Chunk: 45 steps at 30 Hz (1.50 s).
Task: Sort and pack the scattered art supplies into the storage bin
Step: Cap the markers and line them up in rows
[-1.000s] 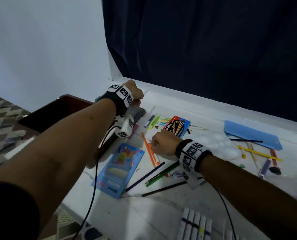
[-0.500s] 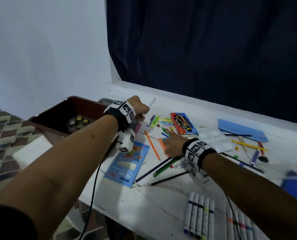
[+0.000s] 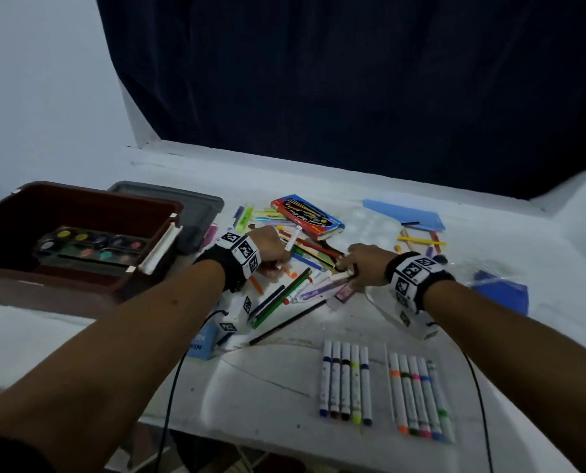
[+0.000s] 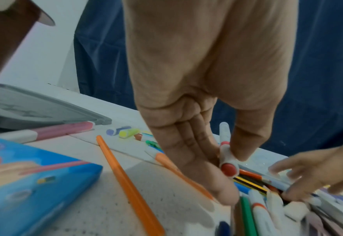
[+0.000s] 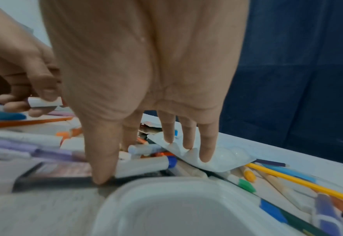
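Red-capped white marker (image 4: pixel 226 153) pinched upright in left hand (image 3: pixel 267 245), likely kept for sorting; right hand (image 3: pixel 365 264) spread flat, fingertips raking loose pens (image 3: pixel 305 285) beneath.

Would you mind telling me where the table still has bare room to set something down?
Bare table shows near the front edge, between the blue box and the two marker rows, and along the back edge under the dark curtain. It is crowded mid-table, where the left hand and right hand work the pen pile.
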Each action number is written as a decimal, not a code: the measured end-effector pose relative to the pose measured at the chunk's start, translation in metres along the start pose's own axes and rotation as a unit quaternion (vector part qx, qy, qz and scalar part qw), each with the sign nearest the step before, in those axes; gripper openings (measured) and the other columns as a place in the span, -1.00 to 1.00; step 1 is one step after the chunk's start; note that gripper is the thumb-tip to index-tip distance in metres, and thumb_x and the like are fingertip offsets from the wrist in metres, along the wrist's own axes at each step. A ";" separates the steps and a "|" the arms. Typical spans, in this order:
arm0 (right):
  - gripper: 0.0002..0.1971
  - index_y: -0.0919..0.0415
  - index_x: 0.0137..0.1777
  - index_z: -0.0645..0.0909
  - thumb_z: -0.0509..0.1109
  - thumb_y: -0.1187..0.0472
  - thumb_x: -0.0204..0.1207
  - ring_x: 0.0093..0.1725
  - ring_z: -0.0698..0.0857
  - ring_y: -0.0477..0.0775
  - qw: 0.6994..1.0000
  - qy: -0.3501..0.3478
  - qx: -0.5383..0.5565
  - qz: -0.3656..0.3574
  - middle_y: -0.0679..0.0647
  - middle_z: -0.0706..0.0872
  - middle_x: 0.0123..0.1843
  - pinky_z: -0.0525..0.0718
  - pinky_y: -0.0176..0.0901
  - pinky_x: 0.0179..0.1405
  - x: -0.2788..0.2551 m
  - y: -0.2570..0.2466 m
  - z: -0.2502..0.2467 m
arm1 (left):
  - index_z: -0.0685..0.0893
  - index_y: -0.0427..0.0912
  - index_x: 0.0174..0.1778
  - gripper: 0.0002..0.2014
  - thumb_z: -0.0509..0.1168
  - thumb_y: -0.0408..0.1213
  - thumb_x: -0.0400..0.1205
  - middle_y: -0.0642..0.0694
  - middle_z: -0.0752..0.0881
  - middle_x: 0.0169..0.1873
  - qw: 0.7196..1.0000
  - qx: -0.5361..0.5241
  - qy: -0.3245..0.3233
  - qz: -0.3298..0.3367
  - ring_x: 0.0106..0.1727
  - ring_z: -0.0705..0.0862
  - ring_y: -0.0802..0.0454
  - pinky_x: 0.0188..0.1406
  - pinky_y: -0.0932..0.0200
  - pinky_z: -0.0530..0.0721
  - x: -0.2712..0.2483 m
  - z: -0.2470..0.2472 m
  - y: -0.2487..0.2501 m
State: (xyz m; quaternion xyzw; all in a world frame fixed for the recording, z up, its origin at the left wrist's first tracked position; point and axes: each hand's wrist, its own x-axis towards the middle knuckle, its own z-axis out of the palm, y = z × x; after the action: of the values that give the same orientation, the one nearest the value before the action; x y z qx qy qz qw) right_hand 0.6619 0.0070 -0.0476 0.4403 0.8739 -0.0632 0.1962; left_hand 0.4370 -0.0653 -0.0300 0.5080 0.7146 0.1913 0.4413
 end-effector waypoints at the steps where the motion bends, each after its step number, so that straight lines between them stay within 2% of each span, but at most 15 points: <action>1: -0.41 0.01 0.51 0.54 0.56 0.09 0.46 0.41 0.53 0.38 1.000 0.002 0.004 0.001 0.28 0.47 0.48 0.58 0.11 0.34 -0.002 0.002 0.004 | 0.51 -0.38 -0.50 -0.67 0.29 -0.55 0.61 -0.30 0.65 -0.62 1.000 -0.008 -0.019 0.010 -0.72 0.55 -0.05 -0.65 0.24 0.54 0.002 0.005 -0.001; 3: -0.40 -0.01 0.48 0.58 0.59 0.13 0.41 0.32 0.56 0.39 1.000 0.015 0.002 -0.008 0.26 0.51 0.38 0.60 0.12 0.27 -0.006 0.005 0.013 | 0.53 -0.37 -0.51 -0.67 0.32 -0.51 0.61 -0.39 0.68 -0.46 0.999 0.002 -0.042 0.022 -0.66 0.57 -0.09 -0.55 0.15 0.58 0.008 0.013 -0.004; 6: -0.48 0.06 0.38 0.65 0.59 0.20 0.40 0.14 0.64 0.34 0.998 0.048 0.020 -0.018 0.24 0.56 0.24 0.66 0.11 0.13 -0.013 0.007 0.022 | 0.67 -0.39 -0.42 -0.74 0.38 -0.40 0.60 -0.33 0.72 -0.49 0.997 0.061 -0.038 0.021 -0.54 0.70 -0.13 -0.41 0.08 0.73 0.011 0.025 -0.005; 12: -0.77 0.13 0.07 0.72 0.55 0.21 0.42 0.08 0.59 0.24 0.995 0.096 0.025 -0.020 0.17 0.58 0.13 0.50 -0.12 -0.08 -0.028 0.016 0.021 | 0.66 -0.42 -0.33 -0.81 0.38 -0.44 0.60 -0.31 0.71 -0.49 0.997 0.058 -0.031 0.027 -0.54 0.69 -0.14 -0.46 0.08 0.70 0.014 0.036 -0.003; 14: -0.86 0.15 0.02 0.75 0.48 0.27 0.48 0.09 0.60 0.22 0.994 0.104 0.027 -0.017 0.18 0.62 0.10 0.45 -0.15 -0.08 -0.033 0.020 0.019 | 0.68 -0.44 -0.34 -0.80 0.39 -0.43 0.60 -0.30 0.72 -0.50 0.997 0.064 -0.021 0.031 -0.57 0.69 -0.11 -0.50 0.12 0.69 0.014 0.035 -0.004; 19: -0.77 0.30 0.01 0.78 0.29 0.45 0.52 0.08 0.70 0.19 0.974 0.192 0.115 0.031 0.19 0.79 0.04 0.57 -0.12 0.07 -0.046 0.036 0.007 | 0.67 -0.37 -0.45 -0.73 0.41 -0.40 0.58 -0.26 0.74 -0.53 0.996 0.081 -0.003 0.041 -0.54 0.72 -0.09 -0.45 0.13 0.72 0.016 0.021 -0.008; 23: -0.76 0.28 0.10 0.75 0.29 0.43 0.55 0.08 0.68 0.12 0.964 0.206 0.151 0.076 0.13 0.78 0.08 0.49 -0.21 0.00 -0.056 0.055 -0.004 | 0.62 -0.43 -0.37 -0.76 0.35 -0.45 0.62 -0.25 0.73 -0.54 0.999 0.031 -0.006 0.038 -0.58 0.66 -0.11 -0.53 0.16 0.65 0.020 0.017 -0.010; 26: -0.78 0.15 0.18 0.71 0.39 0.25 0.55 0.11 0.65 0.06 0.977 0.132 0.134 0.105 0.07 0.74 0.11 0.54 0.06 0.32 -0.062 0.070 0.001 | 0.68 -0.46 -0.32 -0.79 0.35 -0.44 0.62 -0.40 0.75 -0.39 0.998 0.031 -0.032 0.053 -0.52 0.68 -0.13 -0.49 0.13 0.68 0.020 0.023 -0.003; 29: -0.54 0.11 0.40 0.59 0.49 0.03 0.52 0.34 0.60 0.16 0.986 0.060 0.113 0.110 0.07 0.65 0.34 0.51 0.01 0.39 -0.074 0.074 0.019 | 0.72 -0.61 -0.20 -0.79 0.37 -0.45 0.58 -0.39 0.74 -0.40 0.995 0.044 -0.061 0.071 -0.50 0.67 -0.12 -0.49 0.16 0.70 0.017 0.036 0.011; 32: -0.26 0.17 0.61 0.36 0.51 -0.05 0.50 0.55 0.40 0.15 0.990 0.014 0.104 0.092 0.10 0.42 0.59 0.32 -0.12 0.47 -0.084 0.071 0.038 | 0.70 -0.65 -0.22 -0.78 0.35 -0.46 0.56 -0.41 0.75 -0.41 0.992 0.054 -0.072 0.084 -0.46 0.68 -0.17 -0.48 0.12 0.68 0.017 0.048 0.023; 35: -0.25 0.19 0.62 0.34 0.53 -0.03 0.49 0.53 0.39 0.18 0.989 0.041 0.101 0.096 0.15 0.42 0.58 0.31 -0.10 0.45 -0.086 0.069 0.051 | 0.70 -0.55 -0.29 -0.81 0.36 -0.46 0.56 -0.38 0.75 -0.45 0.992 0.063 -0.054 0.090 -0.54 0.67 -0.14 -0.58 0.19 0.63 0.018 0.059 0.032; 38: -0.35 0.18 0.50 0.51 0.55 -0.05 0.46 0.43 0.50 0.18 0.986 0.059 0.116 0.100 0.13 0.56 0.46 0.41 -0.09 0.37 -0.086 0.070 0.056 | 0.67 -0.47 -0.30 -0.86 0.36 -0.49 0.57 -0.43 0.72 -0.42 0.994 0.067 -0.037 0.082 -0.64 0.64 -0.09 -0.63 0.21 0.62 0.017 0.066 0.038; 40: -0.57 0.18 0.17 0.71 0.59 -0.07 0.41 0.19 0.64 0.17 0.983 0.071 0.139 0.093 0.12 0.71 0.18 0.57 -0.06 0.16 -0.082 0.072 0.056 | 0.67 -0.47 -0.35 -0.83 0.36 -0.48 0.56 -0.38 0.72 -0.46 0.994 0.079 -0.035 0.074 -0.66 0.64 -0.06 -0.63 0.22 0.62 0.019 0.066 0.038; 42: -0.68 0.17 -0.19 0.67 0.61 -0.07 0.37 -0.05 0.66 0.16 0.981 0.093 0.149 0.081 0.11 0.69 -0.11 0.61 -0.04 -0.06 -0.078 0.072 0.053 | 0.72 -0.49 -0.33 -0.79 0.40 -0.40 0.54 -0.33 0.75 -0.48 0.992 0.101 -0.035 0.067 -0.58 0.69 -0.10 -0.57 0.20 0.65 0.023 0.062 0.036; 45: -0.59 0.11 -0.09 0.53 0.57 -0.17 0.36 0.06 0.56 0.20 0.976 0.152 0.125 0.091 0.15 0.55 0.08 0.60 0.05 0.09 -0.067 0.066 0.040 | 0.77 -0.46 -0.24 -0.74 0.46 -0.25 0.54 -0.30 0.79 -0.42 0.992 0.111 -0.014 0.060 -0.55 0.70 -0.11 -0.43 0.08 0.75 0.029 0.050 0.031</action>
State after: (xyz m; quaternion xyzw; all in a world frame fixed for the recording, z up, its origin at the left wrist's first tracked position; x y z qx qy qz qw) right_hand 0.7620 -0.0141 -0.0531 0.5436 0.8349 -0.0861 0.0098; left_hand 0.4932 -0.0352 -0.0474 0.5986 0.6936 0.1297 0.3792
